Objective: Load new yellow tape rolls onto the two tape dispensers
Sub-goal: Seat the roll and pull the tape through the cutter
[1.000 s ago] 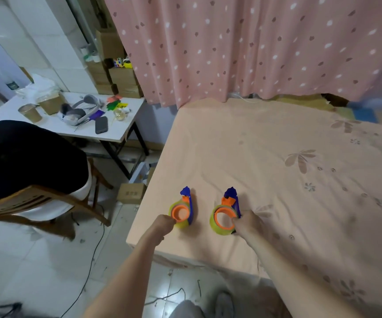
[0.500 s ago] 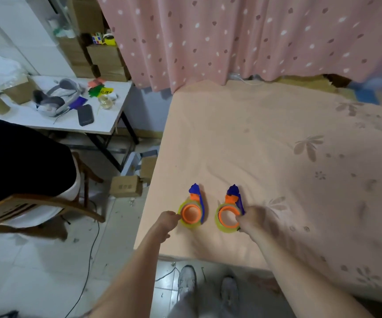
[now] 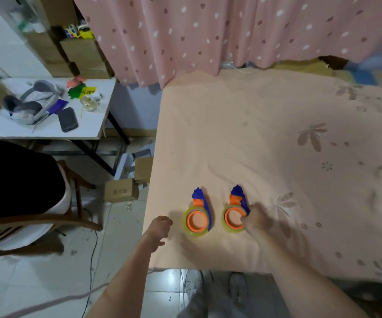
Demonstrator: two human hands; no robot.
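Head view: left hand loosely open, just left of left dispenser; right hand fingers touching right dispenser, grip unclear.

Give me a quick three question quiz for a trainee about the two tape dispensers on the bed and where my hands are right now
1. True or false: the left hand is gripping the left tape dispenser.
2. Which hand touches a dispenser? A) left B) right C) both
3. Fill in: each dispenser carries a roll of ____ tape around its orange hub.

Key
1. False: the left hand hangs open beside the left tape dispenser, with a gap between them.
2. B: the right hand has its fingers on the right tape dispenser, at the edge of the roll.
3. Yellow. Both dispensers lie flat on the peach bedsheet, side by side, blue ends pointing away from the person.
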